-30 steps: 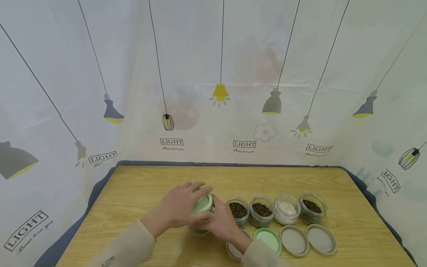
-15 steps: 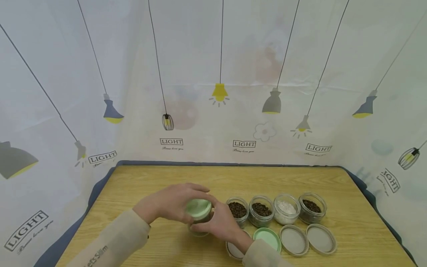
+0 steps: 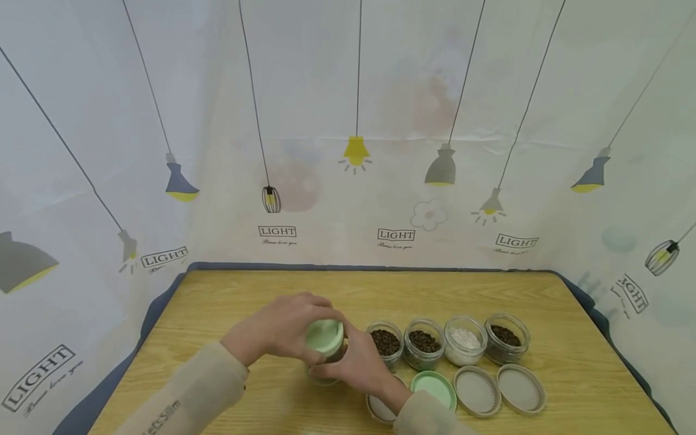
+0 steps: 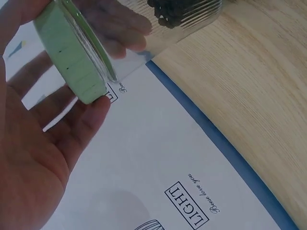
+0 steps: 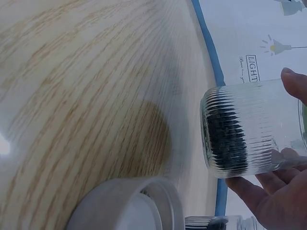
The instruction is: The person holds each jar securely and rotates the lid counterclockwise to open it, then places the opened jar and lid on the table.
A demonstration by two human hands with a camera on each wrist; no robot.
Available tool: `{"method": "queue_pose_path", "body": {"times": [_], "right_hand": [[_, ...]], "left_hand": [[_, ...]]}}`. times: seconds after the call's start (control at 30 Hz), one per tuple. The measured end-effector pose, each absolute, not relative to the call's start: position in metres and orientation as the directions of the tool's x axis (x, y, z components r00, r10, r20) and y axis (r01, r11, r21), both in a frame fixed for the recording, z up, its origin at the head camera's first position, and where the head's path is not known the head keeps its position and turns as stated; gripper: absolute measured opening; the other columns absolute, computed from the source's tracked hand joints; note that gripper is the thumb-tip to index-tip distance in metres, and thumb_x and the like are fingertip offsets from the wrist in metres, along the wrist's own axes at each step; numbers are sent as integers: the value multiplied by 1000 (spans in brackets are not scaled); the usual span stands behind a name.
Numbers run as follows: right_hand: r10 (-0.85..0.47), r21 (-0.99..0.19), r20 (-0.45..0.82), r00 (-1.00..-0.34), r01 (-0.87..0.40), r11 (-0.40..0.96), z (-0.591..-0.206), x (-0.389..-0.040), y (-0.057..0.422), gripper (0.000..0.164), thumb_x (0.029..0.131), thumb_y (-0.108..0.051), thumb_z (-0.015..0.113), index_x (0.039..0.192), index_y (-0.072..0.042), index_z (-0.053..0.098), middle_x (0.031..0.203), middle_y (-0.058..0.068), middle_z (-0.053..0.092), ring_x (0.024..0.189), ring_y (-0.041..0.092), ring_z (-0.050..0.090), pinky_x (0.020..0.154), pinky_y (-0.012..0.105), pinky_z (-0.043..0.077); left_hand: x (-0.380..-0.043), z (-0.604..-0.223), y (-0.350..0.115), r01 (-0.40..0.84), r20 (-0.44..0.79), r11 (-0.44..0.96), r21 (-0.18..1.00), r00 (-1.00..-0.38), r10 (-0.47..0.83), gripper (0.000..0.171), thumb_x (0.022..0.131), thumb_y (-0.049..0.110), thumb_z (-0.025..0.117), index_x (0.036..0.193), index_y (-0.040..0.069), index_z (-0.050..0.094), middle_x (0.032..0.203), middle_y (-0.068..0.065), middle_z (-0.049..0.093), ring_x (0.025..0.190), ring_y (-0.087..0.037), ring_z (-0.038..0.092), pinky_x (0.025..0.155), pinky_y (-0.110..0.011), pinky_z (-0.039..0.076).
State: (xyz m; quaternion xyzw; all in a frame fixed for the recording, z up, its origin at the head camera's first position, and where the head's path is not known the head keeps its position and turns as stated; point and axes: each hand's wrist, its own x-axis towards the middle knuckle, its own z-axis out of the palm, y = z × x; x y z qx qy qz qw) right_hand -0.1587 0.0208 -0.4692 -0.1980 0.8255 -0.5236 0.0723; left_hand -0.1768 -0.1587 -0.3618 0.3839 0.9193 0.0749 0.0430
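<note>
A green lid (image 3: pixel 325 336) sits on a clear ribbed glass jar (image 5: pixel 235 129) with dark coffee beans low inside. My left hand (image 3: pixel 285 326) grips the lid's rim, thumb on the near side and fingers round the far side. Just below, my right hand (image 3: pixel 363 361) holds the jar's side between thumb and fingers. In the right wrist view the jar appears raised off the table. From the left wrist, the green lid (image 4: pixel 72 52) is seen edge-on at the jar's mouth. The hands hide most of the jar in the head view.
To the right stand open jars of dark beans (image 3: pixel 385 342), more beans (image 3: pixel 424 342), white grains (image 3: pixel 465 338) and beans (image 3: pixel 505 335). Before them lie a green lid (image 3: pixel 435 389) and pale lids (image 3: pixel 477 391); one is partly behind my right forearm.
My left hand has shifted from fingers spread over the lid to a grip round its rim. The lid has tipped and turned slightly. My right hand stays on the jar.
</note>
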Motion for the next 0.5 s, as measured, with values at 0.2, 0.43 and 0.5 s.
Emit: {"method": "queue_pose_path", "body": {"times": [0.2, 0.43, 0.5], "right_hand": [[-399, -896, 106, -911, -262, 359, -470, -159, 22, 81, 70, -44, 86, 138, -22, 48, 115, -6, 67, 101, 7, 64, 84, 25, 53], [-398, -891, 109, -911, -267, 366, -470, -159, 24, 80, 70, -45, 85, 137, -17, 49, 116, -2, 68, 102, 10, 65, 84, 26, 54], [-391, -891, 98, -915, -256, 376, -469, -159, 24, 83, 70, -48, 84, 138, -16, 48, 117, -3, 68, 103, 10, 65, 85, 27, 53]], "left_hand": [[-172, -365, -152, 647, 10, 759, 65, -761, 648, 63, 71, 63, 71, 124, 31, 63, 112, 2, 66, 92, -13, 60, 68, -27, 49], [-168, -363, -149, 629, 38, 778, -20, -777, 629, 75, 71, 75, 65, 130, 28, 58, 117, -1, 65, 98, -21, 65, 76, -36, 55], [-169, -360, -152, 647, 25, 762, 40, -763, 646, 77, 72, 70, 69, 135, 28, 55, 130, -2, 61, 112, -25, 62, 87, -42, 54]]}}
